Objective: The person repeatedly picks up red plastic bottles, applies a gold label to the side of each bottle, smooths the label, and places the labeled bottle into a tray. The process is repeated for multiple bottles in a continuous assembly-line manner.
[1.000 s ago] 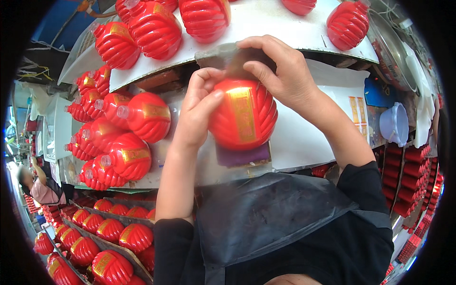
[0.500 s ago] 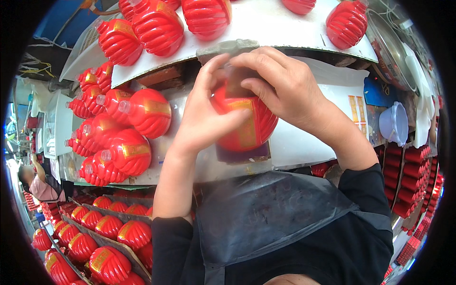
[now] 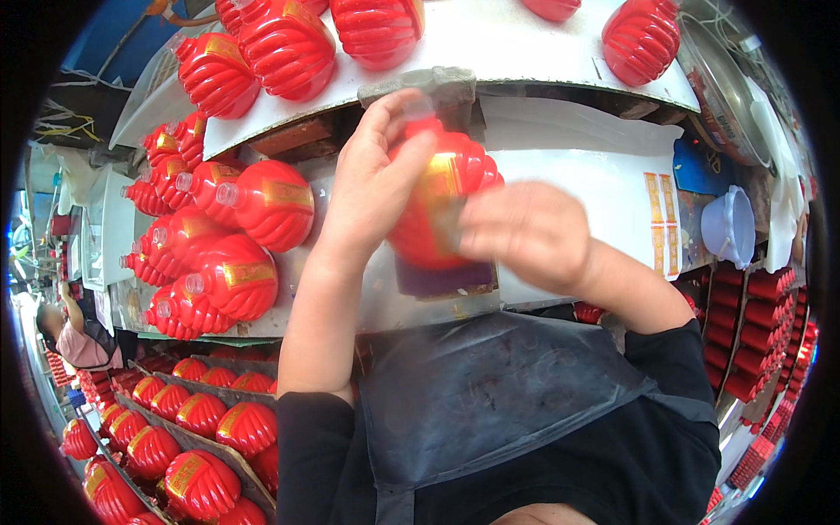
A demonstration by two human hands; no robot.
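- Gripping the red ribbed bottle (image 3: pixel 416 245) at its shoulder and neck, the left hand (image 3: pixel 374 175) had its fingers curled round the far side and its thumb across the top.
- Blurred, the right hand (image 3: pixel 528 229) was at the gold label (image 3: pixel 443 175), fingers together; whether they pressed on it or hovered just above could not be told.
- This label ran lengthwise along the upward side, its printing too smeared to read.
- The bottle lay on its side over a purple pad (image 3: pixel 429 282), its clear neck pointing away from the person and slightly left, toward a grey block (image 3: pixel 459 94); its long axis followed that line.
- More gold labels (image 3: pixel 661 214) lay on the white sheet (image 3: pixel 573 175) at right.
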